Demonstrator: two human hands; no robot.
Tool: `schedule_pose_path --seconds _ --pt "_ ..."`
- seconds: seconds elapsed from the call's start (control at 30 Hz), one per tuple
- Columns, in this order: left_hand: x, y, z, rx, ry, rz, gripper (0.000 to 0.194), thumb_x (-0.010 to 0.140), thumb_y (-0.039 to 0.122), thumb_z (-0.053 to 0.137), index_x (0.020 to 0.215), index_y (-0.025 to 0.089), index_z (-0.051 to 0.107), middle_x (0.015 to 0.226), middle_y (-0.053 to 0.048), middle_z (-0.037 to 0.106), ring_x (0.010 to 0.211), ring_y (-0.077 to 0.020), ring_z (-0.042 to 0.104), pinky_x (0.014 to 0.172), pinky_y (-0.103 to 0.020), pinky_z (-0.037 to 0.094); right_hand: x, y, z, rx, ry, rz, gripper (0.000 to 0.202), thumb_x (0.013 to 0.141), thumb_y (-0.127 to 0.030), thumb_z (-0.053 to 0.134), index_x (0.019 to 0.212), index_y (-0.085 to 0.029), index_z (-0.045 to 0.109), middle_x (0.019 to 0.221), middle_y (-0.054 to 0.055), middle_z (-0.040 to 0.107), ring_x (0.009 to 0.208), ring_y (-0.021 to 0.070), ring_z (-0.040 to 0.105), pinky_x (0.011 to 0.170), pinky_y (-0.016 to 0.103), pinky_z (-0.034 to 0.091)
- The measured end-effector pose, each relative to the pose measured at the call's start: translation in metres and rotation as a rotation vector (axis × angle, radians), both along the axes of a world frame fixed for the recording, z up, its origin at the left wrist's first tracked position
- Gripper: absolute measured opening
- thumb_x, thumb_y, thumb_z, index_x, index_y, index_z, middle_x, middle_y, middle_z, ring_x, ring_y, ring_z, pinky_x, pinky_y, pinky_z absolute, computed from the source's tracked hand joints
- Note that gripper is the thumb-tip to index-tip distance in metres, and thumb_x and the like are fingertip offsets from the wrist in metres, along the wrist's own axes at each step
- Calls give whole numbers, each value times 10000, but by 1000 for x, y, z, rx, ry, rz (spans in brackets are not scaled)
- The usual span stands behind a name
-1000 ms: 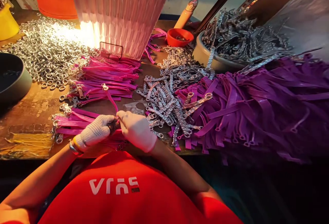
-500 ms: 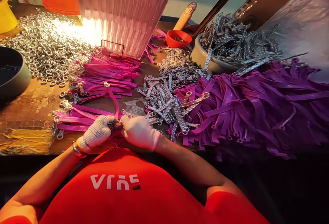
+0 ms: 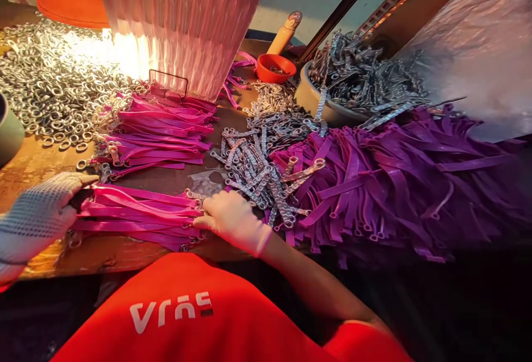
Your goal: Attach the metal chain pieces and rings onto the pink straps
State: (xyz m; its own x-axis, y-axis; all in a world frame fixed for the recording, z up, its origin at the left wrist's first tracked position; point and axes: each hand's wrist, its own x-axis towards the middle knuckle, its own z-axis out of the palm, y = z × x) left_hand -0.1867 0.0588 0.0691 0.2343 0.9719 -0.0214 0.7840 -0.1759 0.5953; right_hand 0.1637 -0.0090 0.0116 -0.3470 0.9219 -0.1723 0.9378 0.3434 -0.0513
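A bundle of pink straps [image 3: 141,209] with metal rings at their ends lies along the front edge of the table. At its left end is my left hand [image 3: 39,215], in a dotted white glove with dark fingertips; thumb and fingers close around the strap ends and hide the rings there. My right hand [image 3: 235,220], in a plain white glove, has thumb and fingertips closed on the metal pieces at the right end. Just behind the bundle sits a larger stack of pink straps [image 3: 166,129].
Loose metal rings [image 3: 54,96] are heaped at the left near a dark green bowl [image 3: 10,134]. Braided silver pieces [image 3: 257,168] pile up beside many purple straps [image 3: 386,168]. Behind stand a beige tub [image 3: 307,87], a red bowl [image 3: 276,68] and a ribbed translucent panel [image 3: 183,24].
My hands have parted from their shared grip on a pink strap. The left went to the bundle's left end, the right to its right end. The view has shifted right.
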Motion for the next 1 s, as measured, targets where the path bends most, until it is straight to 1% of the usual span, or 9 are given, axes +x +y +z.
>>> schedule_pose_path --seconds 0.1,0.17,0.23,0.33,0.43,0.6,0.73,0.87,1.0 --pt "32 -22 -9 -348 -317 126 421 840 383 602 1258 372 643 853 35 698 692 -182 580 567 -261 435 28 49 3 151 41 -83 501 992 -604 465 943 -174 718 946 136 729 895 259 640 743 337 365" --pt "61 -31 -17 -648 -649 184 464 886 391 629 1347 358 577 773 25 649 535 -105 446 466 -205 316 52 97 -3 270 37 -240 329 1021 -404 486 1109 -164 694 1043 147 724 986 272 622 795 345 368" --pt "88 -33 -28 -846 -903 164 508 872 368 679 1363 315 559 843 1 674 467 -56 364 425 -189 245 74 143 -16 304 -35 -412 335 953 -299 569 1226 -121 649 1144 202 695 1056 317 594 819 371 364" --pt "111 -29 -47 -987 -1080 83 570 847 333 722 1378 233 543 1008 -76 716 420 -26 345 383 -196 210 96 190 -39 182 -20 -517 283 924 -250 568 1140 -128 704 1186 206 694 1104 332 585 848 388 376" --pt "118 -28 -61 -1026 -1123 31 544 857 318 715 1362 186 565 1068 -117 718 420 -23 369 373 -196 219 107 203 -50 149 34 -597 326 988 -249 440 1084 -115 721 1105 207 725 1008 299 637 821 379 416" --pt "122 -36 -62 -1035 -1132 13 526 877 312 688 1363 151 566 1105 -140 712 424 -10 353 382 -187 202 97 166 -34 349 547 -580 336 1023 -332 393 1060 -140 666 953 127 725 872 219 668 789 334 483" --pt "126 -44 -58 -978 -1101 17 632 892 307 664 1472 183 449 1042 -104 713 446 -32 388 405 -189 256 45 99 -9 181 966 -323 281 968 -387 509 1149 -202 619 961 52 710 729 158 645 685 293 518" --pt "125 -47 -66 -857 -1034 -85 558 881 281 651 1411 192 501 761 4 610 505 -76 451 475 -197 358 -17 37 3 -81 1007 -21 324 856 -257 649 1176 -207 644 1095 46 732 979 190 677 907 325 528" --pt "119 -50 -77 -743 -981 -194 341 877 293 624 1204 198 611 736 21 554 542 -98 461 513 -219 413 -48 10 2 -112 1062 23 342 869 -168 563 1196 -212 651 1202 40 710 1102 173 653 991 301 496"
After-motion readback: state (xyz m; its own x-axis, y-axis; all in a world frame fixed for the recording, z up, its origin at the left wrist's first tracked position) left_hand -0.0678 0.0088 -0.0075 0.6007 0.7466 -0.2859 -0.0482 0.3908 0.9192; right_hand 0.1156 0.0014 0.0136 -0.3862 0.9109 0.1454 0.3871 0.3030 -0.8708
